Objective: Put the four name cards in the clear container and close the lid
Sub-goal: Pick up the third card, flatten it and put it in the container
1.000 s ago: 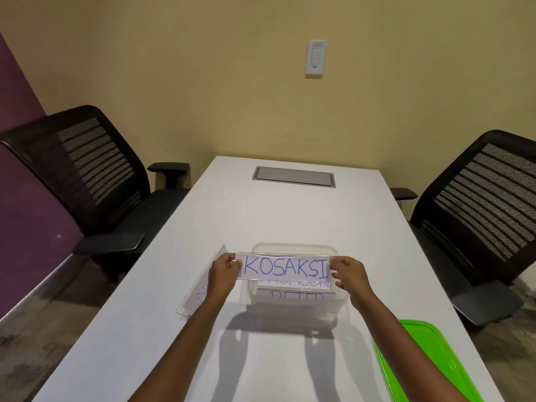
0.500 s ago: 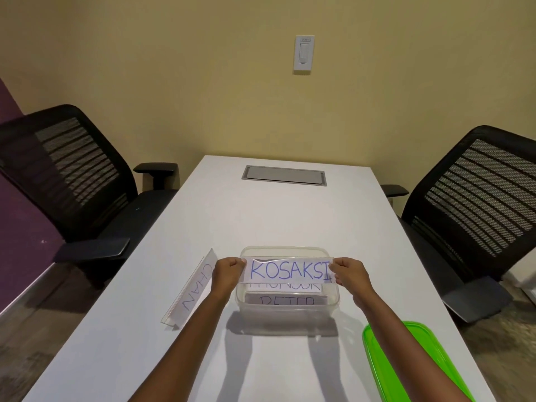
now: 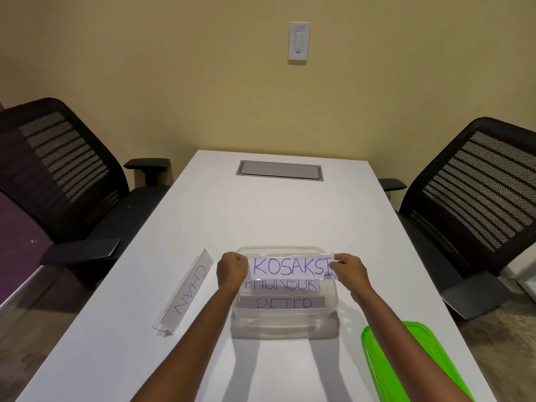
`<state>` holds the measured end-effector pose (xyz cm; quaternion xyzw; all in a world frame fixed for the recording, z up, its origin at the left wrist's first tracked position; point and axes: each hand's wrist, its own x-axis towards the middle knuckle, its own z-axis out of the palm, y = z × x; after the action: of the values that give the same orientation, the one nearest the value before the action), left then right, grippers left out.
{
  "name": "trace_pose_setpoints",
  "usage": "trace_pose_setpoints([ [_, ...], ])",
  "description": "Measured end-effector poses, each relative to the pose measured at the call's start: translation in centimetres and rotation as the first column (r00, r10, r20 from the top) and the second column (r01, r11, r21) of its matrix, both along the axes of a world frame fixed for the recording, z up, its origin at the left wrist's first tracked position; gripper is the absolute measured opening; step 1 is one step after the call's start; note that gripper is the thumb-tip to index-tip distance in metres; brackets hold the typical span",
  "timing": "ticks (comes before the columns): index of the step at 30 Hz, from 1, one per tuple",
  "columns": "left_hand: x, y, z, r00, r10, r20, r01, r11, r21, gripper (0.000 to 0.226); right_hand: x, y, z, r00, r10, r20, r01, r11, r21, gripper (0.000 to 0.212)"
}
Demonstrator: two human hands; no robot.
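My left hand [image 3: 232, 271] and my right hand [image 3: 349, 270] pinch the two ends of the KOSAKSI name card [image 3: 291, 266], held upright over the far part of the clear container [image 3: 285, 316]. Inside the container stand two cards, PHUNSUK [image 3: 281, 285] and PETER [image 3: 282, 303], both partly hidden. The CHAN name card [image 3: 185, 291] lies on the white table to the left of the container. The green lid [image 3: 406, 361] rests at the near right table edge, under my right forearm.
The white table [image 3: 275, 216] has a grey cable hatch [image 3: 280, 170] at its far end. A black mesh chair [image 3: 66, 181] stands on the left and another [image 3: 470, 204] on the right. A light switch [image 3: 299, 42] is on the wall.
Both hands have lowered the KOSAKSI card toward the container's opening, and it now covers more of the PHUNSUK card. The view has shifted slightly to the left.
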<state>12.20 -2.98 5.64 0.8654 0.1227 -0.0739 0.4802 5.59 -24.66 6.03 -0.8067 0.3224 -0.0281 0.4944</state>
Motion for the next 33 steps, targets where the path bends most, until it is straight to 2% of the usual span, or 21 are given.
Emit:
trace_pose_setpoints([
  [3,0.3,-1.0,-0.2,0.998,-0.052,-0.047,0.054,0.998,0.039,0.035,0.8,0.3,-0.2,1.0,0.004,-0.003,-0.004,1.0,-0.015,0.034],
  [7,0.4,-1.9,-0.6,0.984,-0.08,-0.159,0.096,0.991,0.093,0.044,1.7,1.0,-0.5,1.0,0.003,-0.007,-0.004,0.997,-0.079,0.031],
  [12,0.4,-2.1,-1.4,0.99,-0.03,-0.139,0.047,0.991,0.127,0.053,2.1,2.1,-1.4,0.999,0.051,-0.003,-0.051,0.99,-0.128,0.036],
  [18,0.4,-3.1,-2.3,0.985,-0.119,-0.126,0.151,0.943,0.297,0.05,2.0,2.8,-2.9,0.979,0.086,-0.185,-0.112,0.985,-0.135,0.034],
  [22,0.7,-3.8,-2.8,0.979,-0.138,-0.151,0.187,0.903,0.388,0.049,2.3,3.4,-3.3,0.97,0.092,-0.227,-0.132,0.977,-0.166,0.035],
  [33,0.6,-4.8,-5.3,0.961,-0.094,-0.261,0.195,0.898,0.393,0.049,4.0,5.1,-4.5,0.943,0.09,-0.32,-0.146,0.977,-0.155,0.046],
])
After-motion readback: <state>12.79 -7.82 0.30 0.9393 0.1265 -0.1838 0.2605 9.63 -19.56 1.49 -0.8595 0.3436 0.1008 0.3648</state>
